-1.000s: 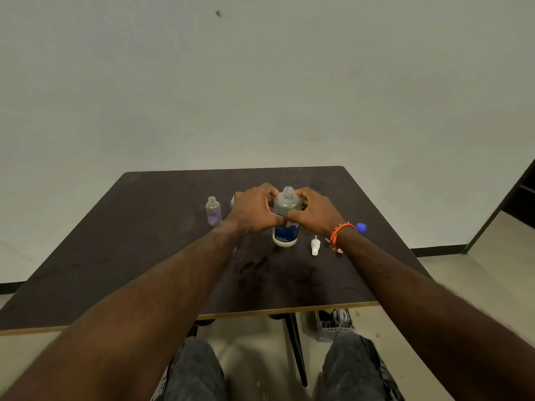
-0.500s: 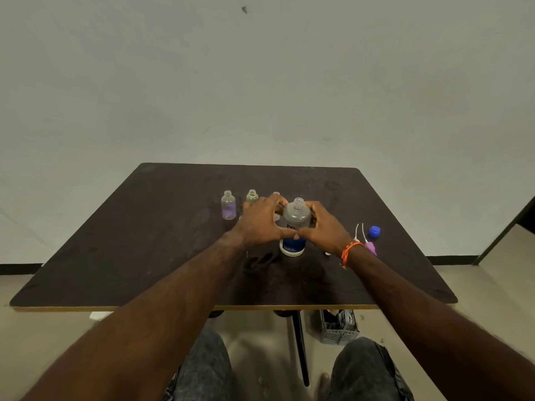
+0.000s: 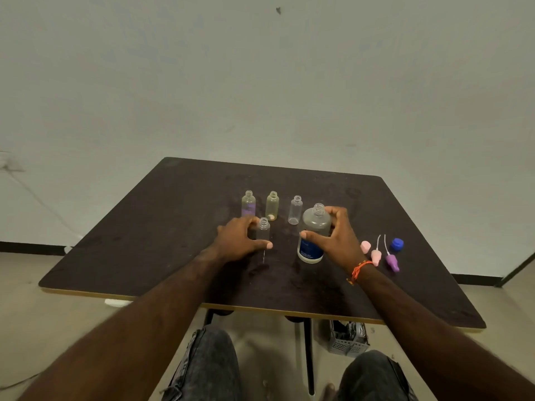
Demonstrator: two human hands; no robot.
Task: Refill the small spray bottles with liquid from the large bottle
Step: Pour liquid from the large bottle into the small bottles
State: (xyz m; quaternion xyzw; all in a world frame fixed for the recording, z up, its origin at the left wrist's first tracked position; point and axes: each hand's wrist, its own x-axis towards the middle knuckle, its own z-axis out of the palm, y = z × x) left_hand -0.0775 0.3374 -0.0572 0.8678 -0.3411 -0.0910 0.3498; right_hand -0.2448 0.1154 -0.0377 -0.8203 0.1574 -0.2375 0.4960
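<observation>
The large frosted bottle (image 3: 314, 227) with a blue label stands uncapped on the dark table (image 3: 162, 227). My right hand (image 3: 337, 237) wraps around its right side. My left hand (image 3: 238, 240) curls around a small clear bottle (image 3: 263, 231) standing uncapped just left of the large one; thumb and fingers sit on either side of it. Behind them stand three more small open bottles: a purple-tinted one (image 3: 248, 204), a yellowish one (image 3: 272, 206) and a clear one (image 3: 295, 210).
To the right of my right hand lie a pink cap (image 3: 365, 246), a pink sprayer top (image 3: 376, 256), a purple sprayer top (image 3: 391, 261) and a blue cap (image 3: 397, 244). A grey basket (image 3: 347, 338) sits on the floor under the table. My knees are below the near edge.
My left hand has let go of the large bottle and moved left onto the small clear bottle. My right hand stays on the large bottle. The camera view has shifted left.
</observation>
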